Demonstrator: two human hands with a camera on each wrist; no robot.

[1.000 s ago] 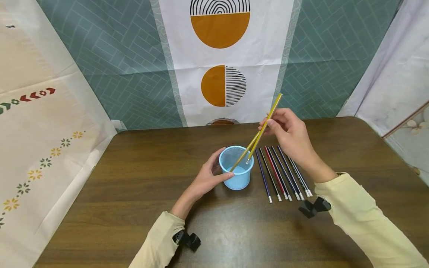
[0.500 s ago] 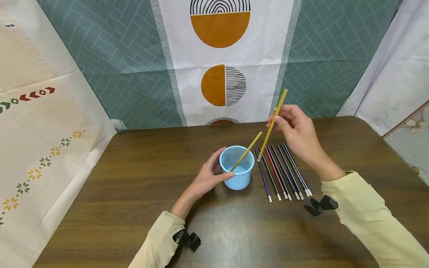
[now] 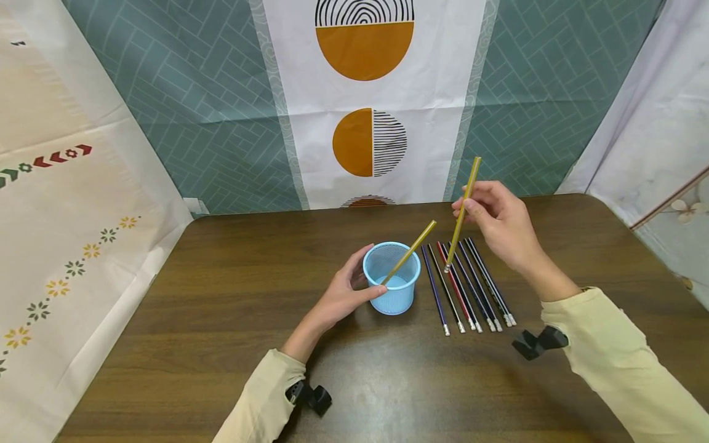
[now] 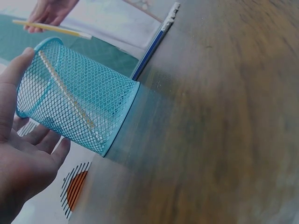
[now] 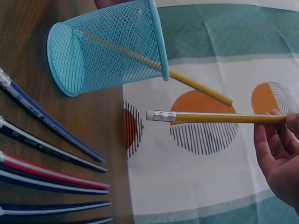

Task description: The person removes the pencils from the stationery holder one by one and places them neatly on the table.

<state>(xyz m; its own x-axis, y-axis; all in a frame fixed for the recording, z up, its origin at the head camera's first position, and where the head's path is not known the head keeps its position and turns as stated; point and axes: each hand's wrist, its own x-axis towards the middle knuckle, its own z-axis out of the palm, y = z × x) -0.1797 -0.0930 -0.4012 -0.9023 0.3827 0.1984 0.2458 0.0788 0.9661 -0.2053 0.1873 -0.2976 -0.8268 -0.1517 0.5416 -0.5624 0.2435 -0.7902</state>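
Observation:
My left hand (image 3: pixel 346 290) holds a light blue mesh pencil cup (image 3: pixel 394 300) upright on the table, its thumb over the near rim and its fingers round the left side. One yellow pencil (image 3: pixel 412 247) leans inside the cup, its upper end past the rim. To the right, my right hand (image 3: pixel 501 224) pinches a second yellow pencil (image 5: pixel 210 117) between thumb and fingers, its eraser end pointing down. This pencil hangs above a row of several dark pencils (image 3: pixel 480 289) and a red pencil (image 5: pixel 51 170), apart from the cup.
The brown wooden table (image 3: pixel 232 320) bears the cup and the row of pencils, whose eraser ends face me. A patterned cloth (image 3: pixel 221 111) hangs behind the far edge. Other cloths hang at the left and right sides.
My right hand has moved to the right with its yellow pencil, from over the cup to above the row. The left hand and the cup have stayed in place.

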